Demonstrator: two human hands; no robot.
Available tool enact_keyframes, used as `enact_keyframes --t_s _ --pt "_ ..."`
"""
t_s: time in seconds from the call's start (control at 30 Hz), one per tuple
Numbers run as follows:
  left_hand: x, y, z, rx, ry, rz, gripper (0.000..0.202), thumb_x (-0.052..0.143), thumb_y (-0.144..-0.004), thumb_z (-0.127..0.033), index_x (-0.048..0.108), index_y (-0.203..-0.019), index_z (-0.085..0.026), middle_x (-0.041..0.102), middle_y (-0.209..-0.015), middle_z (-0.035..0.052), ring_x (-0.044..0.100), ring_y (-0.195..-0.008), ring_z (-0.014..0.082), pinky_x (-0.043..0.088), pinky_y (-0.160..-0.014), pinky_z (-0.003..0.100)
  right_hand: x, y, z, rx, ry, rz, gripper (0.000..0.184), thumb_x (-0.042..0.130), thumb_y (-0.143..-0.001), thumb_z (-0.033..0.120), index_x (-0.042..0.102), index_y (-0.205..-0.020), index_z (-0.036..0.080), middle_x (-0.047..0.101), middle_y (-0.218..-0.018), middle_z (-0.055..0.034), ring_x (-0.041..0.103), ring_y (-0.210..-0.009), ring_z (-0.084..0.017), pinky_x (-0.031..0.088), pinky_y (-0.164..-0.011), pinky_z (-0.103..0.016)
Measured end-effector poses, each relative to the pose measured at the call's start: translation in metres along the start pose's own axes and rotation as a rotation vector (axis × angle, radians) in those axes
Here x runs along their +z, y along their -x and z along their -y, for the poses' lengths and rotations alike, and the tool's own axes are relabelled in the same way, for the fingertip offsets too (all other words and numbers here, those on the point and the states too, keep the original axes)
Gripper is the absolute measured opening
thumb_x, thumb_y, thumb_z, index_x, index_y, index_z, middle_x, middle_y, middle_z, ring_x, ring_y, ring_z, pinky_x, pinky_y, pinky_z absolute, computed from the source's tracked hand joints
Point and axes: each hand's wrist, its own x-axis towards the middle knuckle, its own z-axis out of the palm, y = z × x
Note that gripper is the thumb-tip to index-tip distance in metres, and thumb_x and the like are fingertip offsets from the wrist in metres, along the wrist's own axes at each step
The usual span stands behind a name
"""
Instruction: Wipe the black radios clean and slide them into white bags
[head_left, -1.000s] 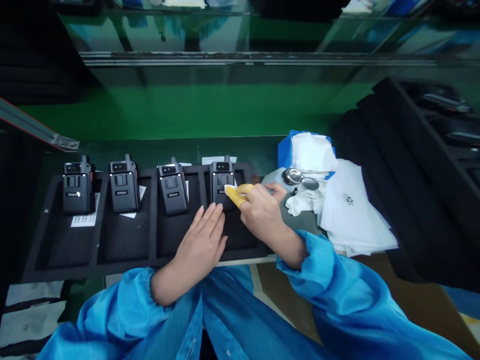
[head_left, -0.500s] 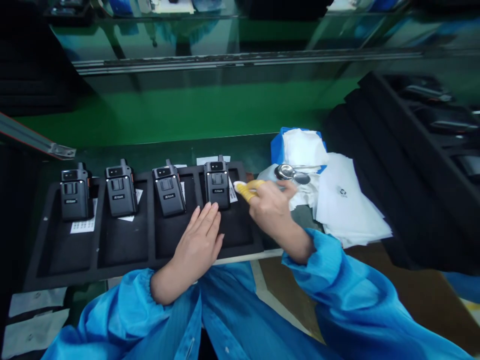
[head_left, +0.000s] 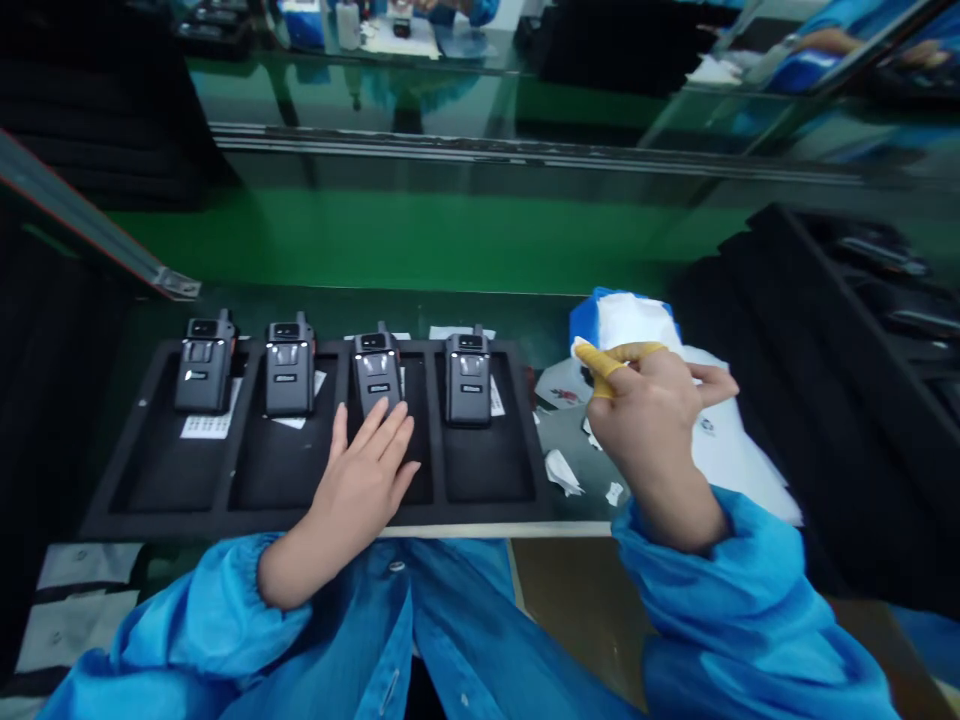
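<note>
Several black two-way radios with short antennas stand propped at the far edge of a black foam tray [head_left: 259,524], each over its own compartment. My left hand [head_left: 365,460] lies with fingers spread at the lower end of one radio [head_left: 377,366], the second from the right. The rightmost radio [head_left: 468,380] stands beyond its fingertips, untouched. My right hand [head_left: 649,410] is raised before a blue box of white wipes [head_left: 637,318]. Yellow covers wrap its thumb and index finger, which are pressed together; a small whitish bit shows at their tip, too small to name.
White papers [head_left: 739,460] lie right of my right hand, and crumpled white scraps [head_left: 562,473] below it. Stacked black foam trays [head_left: 795,330] with devices rise at the right. A metal rail [head_left: 450,150] crosses behind; a slanted metal bar [head_left: 90,220] is at left.
My right hand has moved right, from beside the rightmost radio to the wipe box. My left hand has shifted left from the rightmost radio to its neighbour. The camera view has shifted too.
</note>
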Motion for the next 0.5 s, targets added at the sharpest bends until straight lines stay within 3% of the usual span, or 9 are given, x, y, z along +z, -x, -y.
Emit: enact_keyframes --t_s 0.07,0.17,0.3,0.4,0.5 --pt "-0.001 0.005 0.008 -0.013 0.013 0.029 0.035 0.045 -0.097 -0.026 0.060 -0.124 -0.010 0.063 -0.132 0.0137 0.054 -0.128 0.0335 0.031 -0.112 0.066 0.000 -0.011 0.029 -0.129 -0.063 -0.003 0.036 0.045 -0.070 0.006 0.073 -0.085 0.024 0.062 -0.089 -0.0052 0.045 -0.088 -0.020 0.019 -0.082 -0.042" --pt "-0.002 0.011 0.016 -0.017 0.057 0.041 0.037 0.046 -0.096 -0.029 0.059 -0.126 -0.011 0.062 -0.132 0.0145 0.051 -0.131 0.0309 0.036 -0.112 0.058 0.006 -0.027 0.082 -0.349 -0.161 0.049 0.037 0.047 -0.078 0.007 0.075 -0.089 0.029 0.064 -0.091 -0.0040 0.045 -0.092 -0.020 0.019 -0.086 -0.044" --pt "-0.002 0.021 0.020 -0.028 0.085 -0.005 0.038 0.047 -0.096 -0.029 0.058 -0.126 -0.010 0.058 -0.136 0.0189 0.050 -0.132 0.0317 0.041 -0.109 0.057 0.025 -0.043 0.142 -0.514 -0.217 0.121 0.038 0.048 -0.081 0.004 0.075 -0.092 0.029 0.064 -0.093 -0.0040 0.044 -0.090 -0.018 0.016 -0.089 -0.044" --pt "0.000 0.028 0.022 -0.039 0.055 -0.048 0.035 0.046 -0.095 -0.027 0.060 -0.121 -0.008 0.059 -0.134 0.0216 0.052 -0.129 0.0328 0.045 -0.105 0.056 0.037 -0.050 0.166 -0.581 -0.227 0.179 0.035 0.047 -0.087 0.007 0.075 -0.094 0.027 0.065 -0.097 -0.0041 0.045 -0.091 -0.018 0.016 -0.090 -0.042" --pt "0.001 0.030 0.022 -0.034 0.049 -0.064 0.033 0.045 -0.095 -0.024 0.062 -0.118 -0.007 0.060 -0.132 0.0210 0.055 -0.127 0.0321 0.050 -0.102 0.052 0.041 -0.049 0.171 -0.661 -0.218 0.202 0.032 0.045 -0.091 0.011 0.074 -0.086 0.024 0.065 -0.095 -0.0034 0.045 -0.091 -0.017 0.015 -0.091 -0.041"
